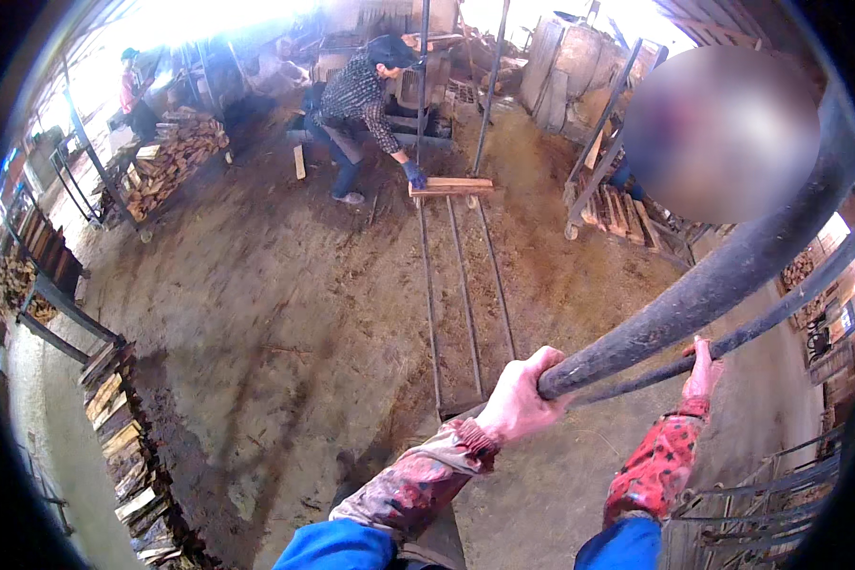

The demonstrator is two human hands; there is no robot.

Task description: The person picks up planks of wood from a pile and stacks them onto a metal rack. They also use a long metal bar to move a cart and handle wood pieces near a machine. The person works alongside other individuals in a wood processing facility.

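My left hand (522,397) is closed around a thick dark metal bar (684,309) that sweeps up to the upper right. Farther right, my right hand (701,372) grips a thinner dark metal bar (765,315), its fingers partly hidden. Beyond my hands a low metal frame with three thin rods (465,299) stretches away over the floor. Two uprights rise at its far end, where a few wooden planks (451,186) lie across the rods. A co-worker's gloved hand (414,175) touches the planks' left end.
The co-worker (356,109) bends over the frame's far end. Split firewood stands in a rack (176,161) at the far left and in a long row (128,456) at the near left. Another wood rack (622,214) is at the right, and metal frames (760,513) stand at the lower right.
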